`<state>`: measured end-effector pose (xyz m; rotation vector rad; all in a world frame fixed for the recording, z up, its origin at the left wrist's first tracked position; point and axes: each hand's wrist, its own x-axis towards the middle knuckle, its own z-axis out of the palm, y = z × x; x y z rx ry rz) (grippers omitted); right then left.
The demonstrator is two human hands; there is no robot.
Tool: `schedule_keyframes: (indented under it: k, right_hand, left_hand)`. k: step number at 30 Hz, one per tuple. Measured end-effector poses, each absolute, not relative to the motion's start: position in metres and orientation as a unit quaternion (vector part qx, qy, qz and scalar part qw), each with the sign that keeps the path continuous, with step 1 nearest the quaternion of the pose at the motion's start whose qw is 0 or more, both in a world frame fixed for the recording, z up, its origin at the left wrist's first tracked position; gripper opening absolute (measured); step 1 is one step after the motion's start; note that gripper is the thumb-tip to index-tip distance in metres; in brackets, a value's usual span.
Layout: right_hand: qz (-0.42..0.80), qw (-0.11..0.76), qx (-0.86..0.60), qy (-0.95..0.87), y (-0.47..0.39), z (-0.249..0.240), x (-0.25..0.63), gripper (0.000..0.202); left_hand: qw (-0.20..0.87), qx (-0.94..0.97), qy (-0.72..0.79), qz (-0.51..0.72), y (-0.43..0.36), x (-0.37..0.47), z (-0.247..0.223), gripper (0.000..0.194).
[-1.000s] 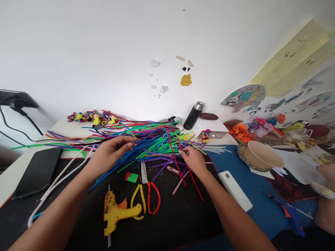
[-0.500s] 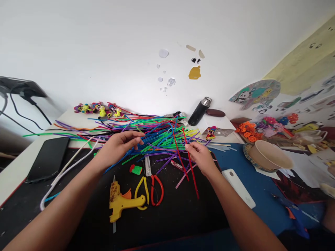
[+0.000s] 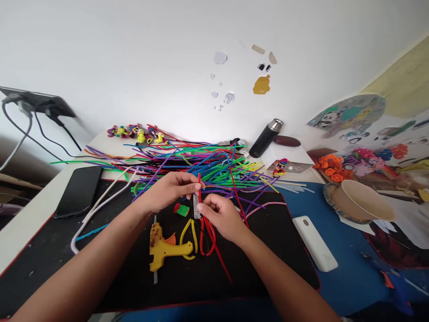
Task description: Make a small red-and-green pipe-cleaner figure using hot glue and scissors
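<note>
Both hands pinch one red pipe cleaner (image 3: 221, 259) above the black mat. My left hand (image 3: 170, 190) is closed on it near its upper tip. A little lower, the thumb and fingers of my right hand (image 3: 223, 217) grip the same stem, and its long end slants down to the right. Right below the hands lie red-handled pliers (image 3: 202, 243), partly covered, and yellow-handled pliers (image 3: 182, 237). A small red and green coil (image 3: 182, 209) rests just under my left hand. Behind the hands spreads a heap of colourful pipe cleaners (image 3: 214, 172).
A yellow glue gun (image 3: 167, 250) lies at the front of the mat. At left is a black phone (image 3: 78, 192). A black flask (image 3: 266, 138) leans by the wall; a white power bank (image 3: 315, 243) and a bowl (image 3: 365, 203) are at right. Small figures (image 3: 137, 133) sit at the back.
My right hand has brought the red pipe cleaner left to the middle. My left hand, empty before, has moved in and taken its upper end. The view has shifted slightly.
</note>
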<state>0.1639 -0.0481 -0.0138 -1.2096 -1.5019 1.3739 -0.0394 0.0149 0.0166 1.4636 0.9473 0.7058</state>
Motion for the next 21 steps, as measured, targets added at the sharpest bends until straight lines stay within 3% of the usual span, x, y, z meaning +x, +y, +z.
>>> schedule_keyframes:
  k: [3, 8, 12, 17, 21]
  right_hand:
    - [0.572, 0.363, -0.456, -0.576, -0.05, -0.012, 0.161, 0.035]
    - [0.596, 0.277, -0.446, -0.607, -0.061, -0.012, 0.156, 0.031]
    - [0.461, 0.174, -0.41, -0.767, -0.072, -0.014, 0.137, 0.024]
    - [0.22, 0.014, -0.322, -0.921, -0.075, -0.013, 0.105, 0.05]
    - [0.174, -0.021, -0.327, -0.929, -0.075, -0.01, 0.093, 0.056]
  left_hand:
    - [0.608, 0.602, 0.4, 0.328, 0.018, -0.046, 0.021, 0.049]
    - [0.657, 0.438, 0.331, 0.517, 0.03, -0.09, 0.041, 0.035]
    - [0.641, 0.392, 0.297, 0.59, 0.036, -0.116, 0.053, 0.022]
    - [0.639, 0.409, 0.336, 0.558, 0.034, -0.109, 0.05, 0.027]
    - [0.647, 0.409, 0.348, 0.542, 0.032, -0.106, 0.047, 0.028]
